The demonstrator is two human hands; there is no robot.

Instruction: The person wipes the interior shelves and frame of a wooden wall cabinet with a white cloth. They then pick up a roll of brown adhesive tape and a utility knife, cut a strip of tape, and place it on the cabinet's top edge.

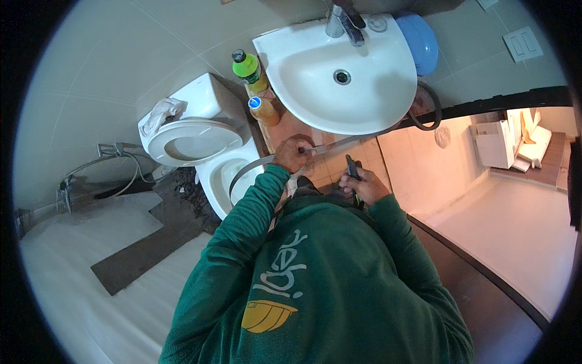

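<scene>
Evidently, the left hand [294,155] pinches a thin gray strip [341,144] near the sink [312,79], while the right hand [368,185] grips a dark tool [351,167] (its exact kind unclear).

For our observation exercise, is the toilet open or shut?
Open: its seat stands raised towards the tank, and the inside of the bowl shows uncovered.

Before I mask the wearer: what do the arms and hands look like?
Left hand and right hand: gloveless. Left sleeve and right sleeve: long, plain green, no cables visible. Matching top has white lettering and a yellow helmet-shaped print.
</scene>
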